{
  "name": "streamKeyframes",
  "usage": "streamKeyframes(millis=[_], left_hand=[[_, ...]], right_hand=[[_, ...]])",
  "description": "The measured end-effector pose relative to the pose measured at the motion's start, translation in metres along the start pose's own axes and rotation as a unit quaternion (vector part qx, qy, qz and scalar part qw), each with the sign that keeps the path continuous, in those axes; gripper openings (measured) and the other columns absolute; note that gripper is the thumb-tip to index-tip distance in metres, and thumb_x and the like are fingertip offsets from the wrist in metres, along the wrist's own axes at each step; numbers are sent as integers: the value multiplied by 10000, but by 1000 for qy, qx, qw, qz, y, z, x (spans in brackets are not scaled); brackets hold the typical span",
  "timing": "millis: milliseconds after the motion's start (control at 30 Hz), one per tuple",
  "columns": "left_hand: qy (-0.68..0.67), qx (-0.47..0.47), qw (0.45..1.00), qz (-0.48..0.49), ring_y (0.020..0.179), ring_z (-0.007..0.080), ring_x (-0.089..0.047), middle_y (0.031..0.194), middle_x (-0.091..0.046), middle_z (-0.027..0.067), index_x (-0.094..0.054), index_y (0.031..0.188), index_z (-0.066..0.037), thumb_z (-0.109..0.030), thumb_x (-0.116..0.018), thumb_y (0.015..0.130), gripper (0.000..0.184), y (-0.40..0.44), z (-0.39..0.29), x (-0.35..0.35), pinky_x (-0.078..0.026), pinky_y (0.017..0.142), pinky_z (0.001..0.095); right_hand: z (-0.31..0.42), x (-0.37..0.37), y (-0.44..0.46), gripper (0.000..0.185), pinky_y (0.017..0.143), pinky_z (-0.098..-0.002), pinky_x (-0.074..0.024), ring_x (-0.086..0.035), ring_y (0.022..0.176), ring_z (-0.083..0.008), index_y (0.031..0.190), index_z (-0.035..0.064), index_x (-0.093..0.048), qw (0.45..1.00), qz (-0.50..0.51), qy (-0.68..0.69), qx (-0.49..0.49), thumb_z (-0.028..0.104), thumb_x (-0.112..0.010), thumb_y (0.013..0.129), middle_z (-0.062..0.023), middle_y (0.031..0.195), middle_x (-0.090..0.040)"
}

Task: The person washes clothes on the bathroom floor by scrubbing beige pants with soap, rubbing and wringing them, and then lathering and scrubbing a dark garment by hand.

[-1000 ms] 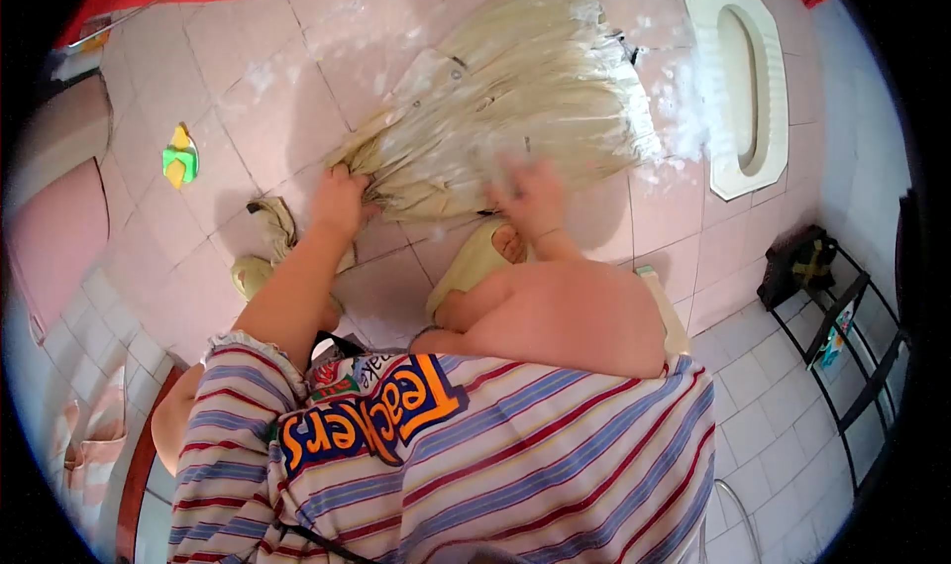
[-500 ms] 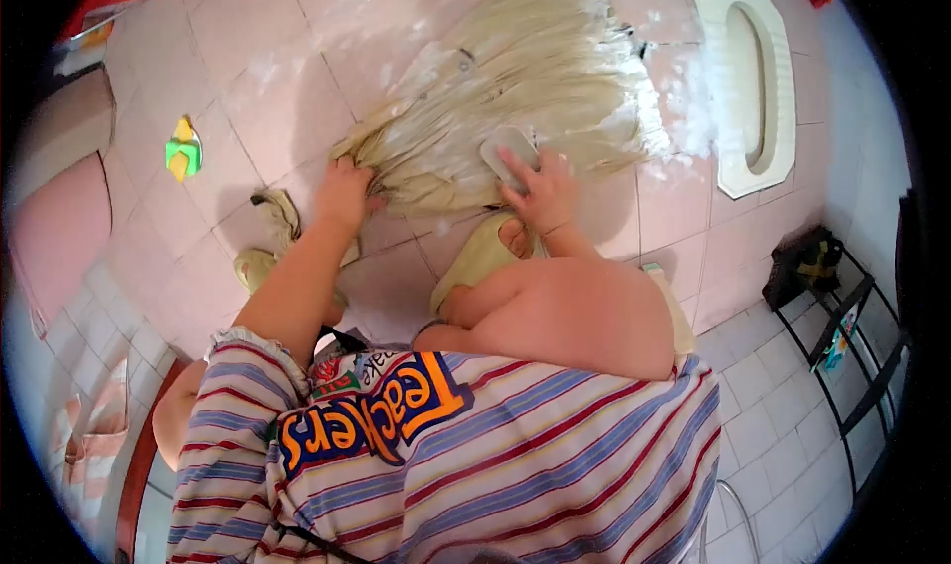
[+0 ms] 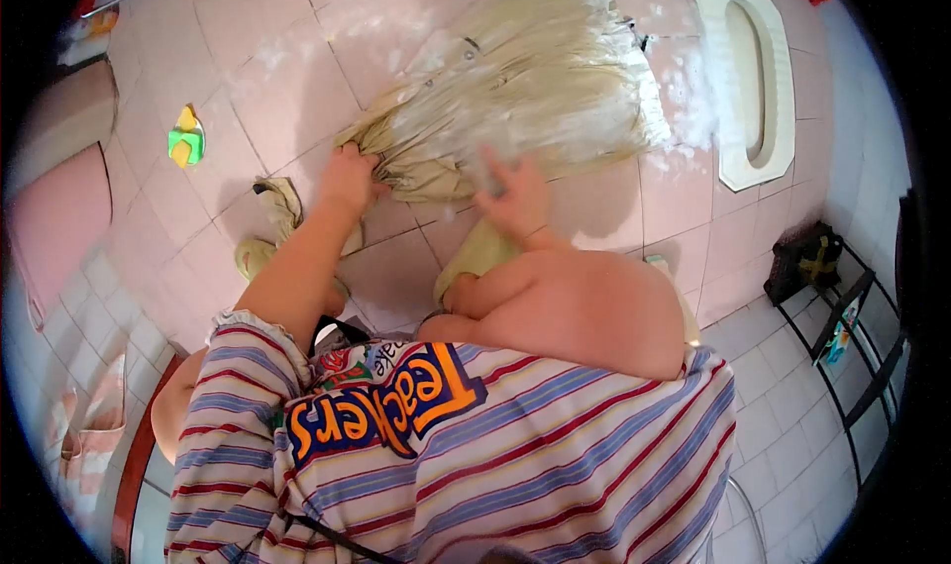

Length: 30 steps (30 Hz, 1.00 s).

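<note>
A wet tan garment (image 3: pixel 535 79) with white suds lies spread on the pink tiled floor, its near-left end bunched into folds. My left hand (image 3: pixel 349 176) is closed on those folds. Over the near edge of the cloth, my right hand (image 3: pixel 517 200) is smeared by motion, fingers bent round a pale scrubbing brush (image 3: pixel 487 176) that shows only as a blur. The bristle side is hidden. My slippered foot (image 3: pixel 477 257) stands just below the right hand.
A squat toilet (image 3: pixel 761 79) is set in the floor at right, with suds beside it. A green and yellow brush (image 3: pixel 185 138) lies at left. Near my left arm is a crumpled tan cloth (image 3: pixel 280 203). A black metal rack (image 3: pixel 842 336) stands at lower right.
My right hand has shifted slightly left and toward me with the brush, now blurred. My left hand keeps its hold on the bunched garment. The view has moved slightly.
</note>
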<state>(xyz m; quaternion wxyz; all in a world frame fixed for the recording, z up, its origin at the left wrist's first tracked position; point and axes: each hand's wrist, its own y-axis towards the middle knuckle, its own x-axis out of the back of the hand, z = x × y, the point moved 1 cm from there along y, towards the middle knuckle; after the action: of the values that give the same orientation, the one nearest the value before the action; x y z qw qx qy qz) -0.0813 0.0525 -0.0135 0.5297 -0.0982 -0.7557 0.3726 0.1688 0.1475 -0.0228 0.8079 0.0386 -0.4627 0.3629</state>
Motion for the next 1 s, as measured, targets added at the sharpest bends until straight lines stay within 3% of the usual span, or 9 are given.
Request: streamKeyframes(millis=[67,167,300,500,567,733,867,967,1000], left_hand=[[3,12,1000,22,1069,350,-490,1059,-543,181,-663,1022,-104,-287,-791,657,428,2,1,-2,-452,891,415],[19,5,999,27,1057,359,-489,1046,-544,180,-656,1039,-107,-318,-791,662,453,1,2,-3,-448,880,422],[20,4,999,30,1050,356,-495,1041,-542,177,-655,1021,-101,-317,-789,664,438,1,3,-4,-448,884,424],[4,16,999,45,1072,352,-479,1068,-526,178,-657,1040,-105,-263,-792,648,443,-5,5,-7,-451,890,419],[-33,-13,999,-4,1045,382,-485,1047,-530,195,-653,1006,-82,-295,-799,641,447,-3,9,-9,-439,872,441],[-18,-4,1000,-5,1057,359,-480,1056,-529,180,-656,1018,-98,-277,-791,647,433,-2,6,-8,-443,882,427],[2,19,999,29,1074,334,-478,1075,-526,154,-660,1025,-127,-273,-783,659,413,-2,1,-3,-456,892,409],[13,3,1000,5,1076,329,-478,1067,-525,150,-662,1006,-137,-284,-788,649,406,-4,2,-6,-462,883,404],[15,11,1000,2,1076,329,-478,1067,-525,150,-662,1006,-137,-284,-788,649,406,-5,4,-9,-462,883,404]], right_hand=[[13,-28,-3,687,721,-441,-429,-496,806,-320,1347,289,-476,922,63,94,370,309,-685,692,-156,861,-472],[12,-4,3,666,746,-447,-417,-488,828,-306,1332,237,-497,888,226,143,375,281,-685,695,-150,862,-469],[-24,41,28,586,657,-412,-427,-493,742,-305,1265,214,-565,990,-136,39,19,310,-700,703,-126,861,-467],[-99,67,67,511,601,-413,-432,-511,715,-304,1248,279,-575,975,-46,-148,161,354,-662,750,-128,772,-482],[-151,86,88,477,579,-423,-430,-520,705,-306,1206,321,-598,946,-215,-241,-12,425,-671,747,-136,782,-501],[-118,89,102,554,630,-443,-454,-535,734,-341,1273,352,-544,943,-247,-112,-193,438,-669,740,-159,811,-514],[-12,21,97,562,701,-441,-471,-540,740,-315,1280,289,-554,977,-32,-105,183,424,-668,746,-166,878,-550],[-48,36,133,537,712,-432,-477,-550,759,-300,1275,296,-557,947,-49,-126,292,393,-662,757,-172,910,-565],[-63,59,150,525,738,-405,-486,-575,812,-290,1271,318,-557,977,19,-139,160,367,-666,760,-168,939,-580]])
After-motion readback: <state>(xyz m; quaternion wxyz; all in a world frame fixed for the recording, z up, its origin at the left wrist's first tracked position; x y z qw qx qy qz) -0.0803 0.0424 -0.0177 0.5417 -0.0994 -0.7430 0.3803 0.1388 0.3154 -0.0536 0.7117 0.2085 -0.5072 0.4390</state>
